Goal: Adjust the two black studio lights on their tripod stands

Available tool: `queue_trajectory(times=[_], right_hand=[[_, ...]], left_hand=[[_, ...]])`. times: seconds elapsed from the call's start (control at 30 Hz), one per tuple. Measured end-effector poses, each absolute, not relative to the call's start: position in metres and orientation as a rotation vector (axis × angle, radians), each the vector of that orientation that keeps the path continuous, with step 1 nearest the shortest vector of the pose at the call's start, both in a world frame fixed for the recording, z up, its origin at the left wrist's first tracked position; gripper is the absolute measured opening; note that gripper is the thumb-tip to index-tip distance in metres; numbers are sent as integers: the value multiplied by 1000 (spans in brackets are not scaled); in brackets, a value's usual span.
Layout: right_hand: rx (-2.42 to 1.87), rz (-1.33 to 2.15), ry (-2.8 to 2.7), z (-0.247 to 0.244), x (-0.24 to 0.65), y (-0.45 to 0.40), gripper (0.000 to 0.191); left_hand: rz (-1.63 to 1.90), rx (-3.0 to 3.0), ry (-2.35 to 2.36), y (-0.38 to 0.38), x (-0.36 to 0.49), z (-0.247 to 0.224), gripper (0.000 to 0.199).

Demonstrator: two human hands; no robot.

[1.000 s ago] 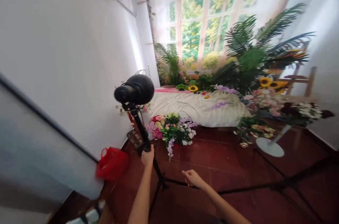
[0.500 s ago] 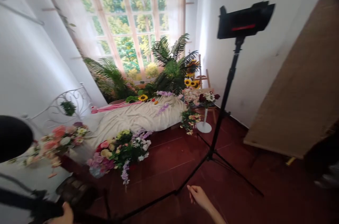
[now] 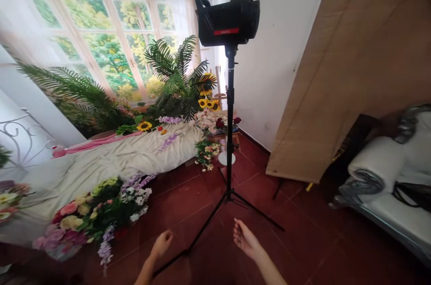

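Tripod (image 3: 230, 128), black and tubular — left hand (image 3: 162, 243) loosely fisted, right hand (image 3: 246, 239) half-open, nearby.

Left hand (image 3: 162, 243): one, bare, slightly blurred, rounded at the knuckles. Left forearm (image 3: 145, 271): one, slim, bare along its visible length. Right hand (image 3: 246, 241): one, bare, slender-fingered, narrowing at the wrist. Right forearm (image 3: 270, 269): one, slim, smooth in outline, likewise bare.

Soft daylight look, bright at upper left, dim low down
The window backdrop (image 3: 111, 29) glows pale, the wall (image 3: 269, 51) is evenly lit, the red floor (image 3: 188, 195) darkens toward the bottom; edges stretch and smear slightly.
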State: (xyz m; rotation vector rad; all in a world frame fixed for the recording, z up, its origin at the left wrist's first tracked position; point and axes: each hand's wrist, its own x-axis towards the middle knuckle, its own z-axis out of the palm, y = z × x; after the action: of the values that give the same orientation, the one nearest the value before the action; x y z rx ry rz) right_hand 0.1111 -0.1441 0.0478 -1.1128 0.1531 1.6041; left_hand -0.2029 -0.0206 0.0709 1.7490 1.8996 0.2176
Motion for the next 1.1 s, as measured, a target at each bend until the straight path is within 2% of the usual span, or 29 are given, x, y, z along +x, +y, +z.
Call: queue_trajectory(times=[0.07, 0.2, 0.47, 0.6, 0.73, 1.1], right_hand=[[-1003, 1640, 228, 57, 136, -136, 23], [-856, 1650, 265, 73, 174, -111, 24], [-581, 1679, 226, 105, 238, -24, 25], [-546, 1668, 226, 125, 270, 38, 25], [-542, 1667, 218, 144, 293, 96, 28], [-496, 1775, 163, 147, 320, 154, 36]], left_hand=[[243, 1883, 1513, 7, -138, 80, 19], [399, 2073, 1097, 74, -30, 128, 27], [1091, 2000, 687, 218, 130, 291, 34], [1149, 1993, 532, 256, 187, 351, 40], [1190, 2049, 409, 269, 214, 363, 41], [1210, 1803, 388, 270, 237, 323, 40]])
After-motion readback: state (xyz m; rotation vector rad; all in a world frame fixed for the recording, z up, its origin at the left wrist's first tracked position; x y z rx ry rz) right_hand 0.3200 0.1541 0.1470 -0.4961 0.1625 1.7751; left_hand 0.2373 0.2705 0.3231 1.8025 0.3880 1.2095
